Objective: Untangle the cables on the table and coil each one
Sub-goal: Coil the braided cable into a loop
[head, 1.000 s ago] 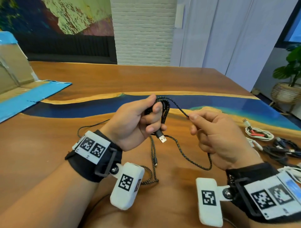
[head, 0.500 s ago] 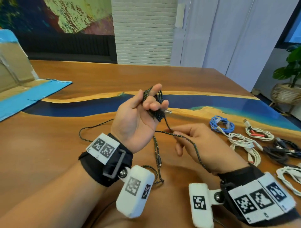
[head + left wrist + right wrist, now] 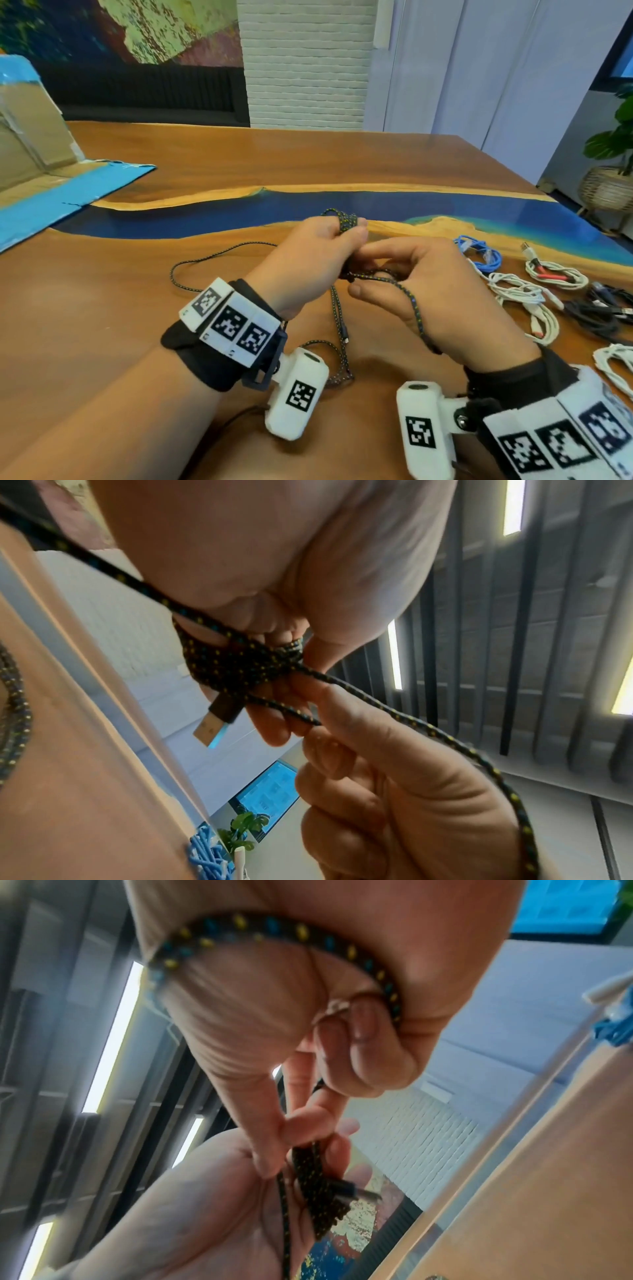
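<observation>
Wooden table point(image 3: 212, 161) with a blue resin band across it; white brick wall and pale panels behind. Both hands raised over the near edge, working one black braided cable point(image 3: 412, 305). Left hand point(image 3: 308, 260): fingers curled, several turns of the cable wound around them, USB plug point(image 3: 215, 722) sticking out below the bundle. Right hand point(image 3: 442, 298): fingers curled, thumb and forefinger pinching the strand right beside the bundle; the strand then runs through the palm and over the back of the hand. How many turns are wound is hard to count; knuckles cover part of the bundle. Loose tail lies looped on the wood below the hands, partly hidden by the left wrist camera. On the right: blue coiled cable point(image 3: 479, 255), white coiled cables point(image 3: 527, 298), dark cables point(image 3: 603, 311), cut off by the frame edge. Cardboard box point(image 3: 30, 137) with blue tape far left, also cropped.
</observation>
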